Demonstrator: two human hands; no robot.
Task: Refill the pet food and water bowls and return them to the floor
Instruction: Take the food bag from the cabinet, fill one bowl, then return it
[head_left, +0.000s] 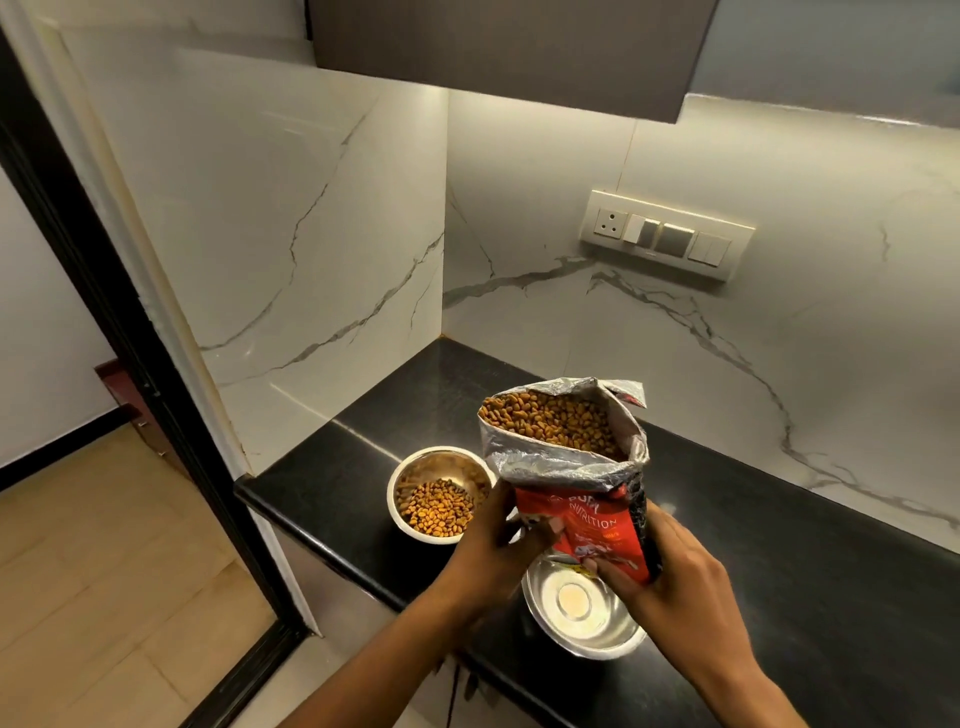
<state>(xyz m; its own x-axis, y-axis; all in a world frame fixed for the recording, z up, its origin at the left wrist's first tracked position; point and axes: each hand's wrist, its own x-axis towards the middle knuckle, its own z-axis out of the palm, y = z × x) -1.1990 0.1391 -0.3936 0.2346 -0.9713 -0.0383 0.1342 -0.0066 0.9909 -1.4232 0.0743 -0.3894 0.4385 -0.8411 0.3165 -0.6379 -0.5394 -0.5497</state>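
An open red pet food bag (587, 525) with a silver lining is held upright above the black counter (779, 545), brown kibble showing at its mouth. My left hand (493, 545) grips its lower left side and my right hand (670, 566) grips its lower right side. A steel bowl (415, 470) holding a heap of kibble stands to the left of the bag. A second steel bowl (582, 623) with no kibble in it sits under the bag near the counter's front edge.
White marble walls close the counter's back and left side. A switch panel (665, 234) is on the back wall and a dark cabinet (509, 47) hangs overhead. A black door frame (130, 332) and wooden floor (93, 571) lie to the left.
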